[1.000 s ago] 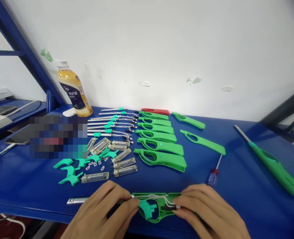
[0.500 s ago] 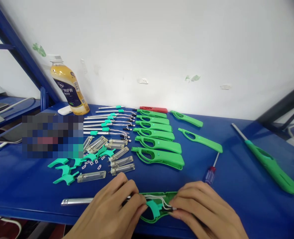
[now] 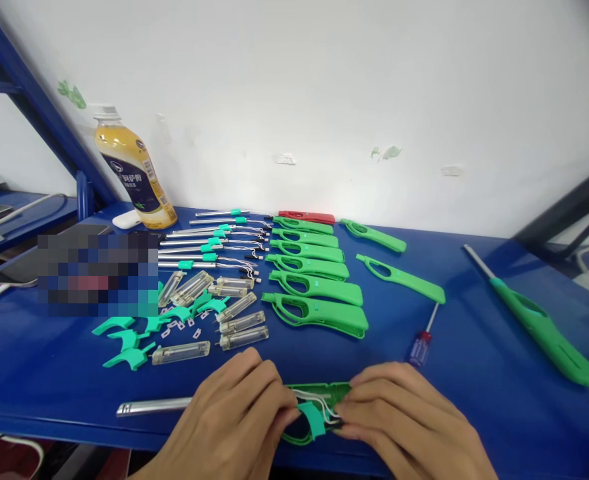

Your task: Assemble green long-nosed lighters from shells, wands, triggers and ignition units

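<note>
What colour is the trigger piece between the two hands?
The trigger piece is teal, clearest in the head view.

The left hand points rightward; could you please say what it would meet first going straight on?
The left hand would probably meet the teal piece at the green casing first, if not touching it already.

A yellow bottle (image 3: 135,177) stands beside a small white object (image 3: 126,221).

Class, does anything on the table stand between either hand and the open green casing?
Nothing visible does: the left hand and right hand are both at the open green casing. White wires and a teal piece show between them.
</note>
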